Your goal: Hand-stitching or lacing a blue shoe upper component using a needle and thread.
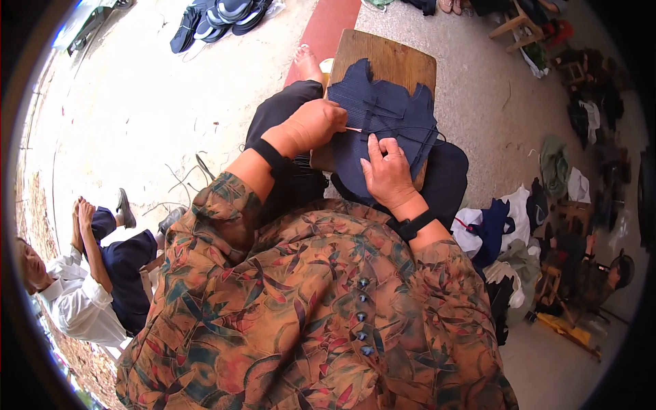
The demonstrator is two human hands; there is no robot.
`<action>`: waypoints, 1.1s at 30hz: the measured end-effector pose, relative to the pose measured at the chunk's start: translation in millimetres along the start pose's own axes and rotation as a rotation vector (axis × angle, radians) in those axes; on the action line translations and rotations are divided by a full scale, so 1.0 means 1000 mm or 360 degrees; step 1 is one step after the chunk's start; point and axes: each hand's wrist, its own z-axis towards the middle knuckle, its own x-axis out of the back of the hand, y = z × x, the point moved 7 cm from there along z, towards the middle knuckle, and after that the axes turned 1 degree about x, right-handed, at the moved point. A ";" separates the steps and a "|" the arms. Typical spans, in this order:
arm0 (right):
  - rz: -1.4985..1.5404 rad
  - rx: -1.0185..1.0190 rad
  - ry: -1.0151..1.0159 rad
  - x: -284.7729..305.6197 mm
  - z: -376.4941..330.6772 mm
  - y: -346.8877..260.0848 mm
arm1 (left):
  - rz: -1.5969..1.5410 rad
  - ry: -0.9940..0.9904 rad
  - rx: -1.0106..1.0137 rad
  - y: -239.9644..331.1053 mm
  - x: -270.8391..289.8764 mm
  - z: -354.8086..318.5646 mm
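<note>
Above the wooden board [400,58], my left hand [316,124] grasps a thin rod [353,129] while my right hand [391,172] touches blue cloth [350,102], its grip unclear.

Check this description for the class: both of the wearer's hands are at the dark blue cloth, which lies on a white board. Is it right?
Not quite: the board is brown wood, not white, as the head view shows. The rest stands: the left hand and right hand are at the dark blue cloth.
</note>
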 end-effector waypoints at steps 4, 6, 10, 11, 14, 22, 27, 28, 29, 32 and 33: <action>0.0029 0.0030 0.0011 0.002 0.003 -0.005 | -0.0426 -0.0047 0.0171 -0.027 0.004 -0.018; -0.0007 0.0034 0.0020 0.003 0.006 -0.007 | -0.0360 -0.0088 0.0423 -0.052 0.017 -0.038; -0.0007 0.0016 0.0031 0.005 0.002 -0.003 | -0.0812 0.0183 0.0544 -0.037 0.035 -0.043; 0.0004 0.0004 0.0043 0.005 0.000 -0.002 | -0.1236 0.0331 0.0709 -0.038 0.033 -0.042; 0.0024 0.0019 0.0068 0.005 0.001 -0.004 | -0.1575 0.0695 0.0710 -0.034 0.026 -0.034; 0.0019 -0.0031 0.0094 0.007 -0.001 -0.005 | -0.2344 0.0670 0.0933 -0.009 -0.013 0.001; 0.0016 -0.0025 0.0103 0.009 -0.002 -0.006 | -0.2297 0.0702 0.0895 0.001 -0.016 0.009; 0.0015 -0.0025 0.0101 0.008 -0.002 -0.006 | -0.2262 0.0587 0.0910 0.007 -0.018 0.011; 0.0013 -0.0036 0.0101 0.008 -0.003 -0.005 | -0.2225 0.0473 0.0925 0.011 -0.021 0.012; -0.0007 -0.0032 0.0118 0.007 -0.005 -0.005 | -0.2279 0.0729 0.1011 -0.019 -0.011 -0.012; -0.0022 -0.0017 0.0136 0.008 -0.005 -0.005 | -0.2282 0.0938 0.1098 -0.036 -0.002 -0.025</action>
